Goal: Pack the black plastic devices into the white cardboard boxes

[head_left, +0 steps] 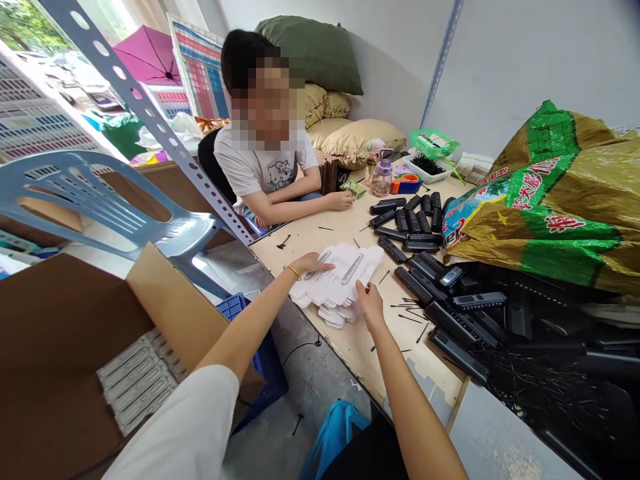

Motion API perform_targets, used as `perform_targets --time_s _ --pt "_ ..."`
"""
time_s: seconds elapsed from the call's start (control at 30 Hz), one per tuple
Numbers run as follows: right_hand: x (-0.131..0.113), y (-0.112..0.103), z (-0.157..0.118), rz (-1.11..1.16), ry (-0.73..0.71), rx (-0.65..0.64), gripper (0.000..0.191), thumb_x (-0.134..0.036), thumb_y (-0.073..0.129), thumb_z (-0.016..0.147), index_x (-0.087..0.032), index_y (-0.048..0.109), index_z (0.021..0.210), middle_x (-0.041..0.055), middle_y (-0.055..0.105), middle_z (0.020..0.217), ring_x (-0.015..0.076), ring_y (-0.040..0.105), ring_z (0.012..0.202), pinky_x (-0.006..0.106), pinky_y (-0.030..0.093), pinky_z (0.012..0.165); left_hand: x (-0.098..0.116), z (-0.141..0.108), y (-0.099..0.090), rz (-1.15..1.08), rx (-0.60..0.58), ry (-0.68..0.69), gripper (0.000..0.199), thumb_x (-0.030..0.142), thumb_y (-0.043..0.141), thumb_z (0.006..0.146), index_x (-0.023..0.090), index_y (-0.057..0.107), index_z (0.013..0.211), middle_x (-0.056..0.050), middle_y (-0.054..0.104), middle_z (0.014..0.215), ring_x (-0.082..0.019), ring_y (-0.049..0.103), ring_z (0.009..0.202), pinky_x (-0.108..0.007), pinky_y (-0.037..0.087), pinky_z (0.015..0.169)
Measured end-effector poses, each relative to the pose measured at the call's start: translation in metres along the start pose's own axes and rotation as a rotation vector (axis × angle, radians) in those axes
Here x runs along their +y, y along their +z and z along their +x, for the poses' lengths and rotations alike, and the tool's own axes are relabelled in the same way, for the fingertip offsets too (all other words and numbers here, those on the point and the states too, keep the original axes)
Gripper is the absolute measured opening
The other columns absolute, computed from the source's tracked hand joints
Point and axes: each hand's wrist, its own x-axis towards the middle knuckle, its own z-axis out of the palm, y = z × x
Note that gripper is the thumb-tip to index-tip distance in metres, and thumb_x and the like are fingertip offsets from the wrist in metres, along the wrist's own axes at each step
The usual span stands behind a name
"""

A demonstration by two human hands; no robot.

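The flat boxes lie on the worktop. A chair is to their left, a sack to their right. Big bags lie behind the worktop.

Pale table with flat cartons, black cases

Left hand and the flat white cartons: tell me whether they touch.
Touching. The head view shows the left hand lying over the edge of the flat white cartons, with no gap visible between them.

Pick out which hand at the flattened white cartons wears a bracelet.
The left hand: a gold-coloured bracelet circles its wrist; the right hand shows none.
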Motion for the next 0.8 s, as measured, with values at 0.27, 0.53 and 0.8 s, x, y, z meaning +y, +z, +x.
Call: perform_targets --time_s 0.27,0.53,0.8 --pt "0.012 -0.064 -0.019 0.224 0.280 0.029 0.038 -0.030 0.067 0.066 -0.016 0.068 0.101 0.0096 0.071 0.107 0.0244 0.068 0.094 0.036 0.054 0.081 0.030 -0.045 0.083 -0.301 -0.118 0.085 0.063 0.052 0.082 0.048 0.010 0.068 0.092 -0.010 0.073 0.089 -0.025 0.066 0.085 -0.023 0.045 0.061" --pt "0.007 -0.073 -0.042 0.425 0.288 0.038 0.037 -0.022 0.071 0.061 -0.018 0.069 0.097 0.0060 0.073 0.104 0.0235 0.069 0.093 0.036 0.055 0.083 0.038 -0.078 0.095 -0.609 -0.201 0.124 0.064 0.040 0.085 0.051 0.012 0.064 0.104 -0.012 0.071 0.101 -0.024 0.067 0.086 -0.028 0.052 0.067" --pt "0.024 -0.106 -0.084 0.742 0.247 0.074 0.047 -0.021 0.078 0.057 -0.019 0.064 0.102 0.0070 0.070 0.111 0.0228 0.069 0.096 0.037 0.055 0.088 0.037 -0.099 0.116 -0.920 -0.438 0.077 0.060 0.031 0.087 0.051 0.009 0.064 0.101 -0.016 0.073 0.091 -0.025 0.070 0.074 -0.035 0.057 0.069"
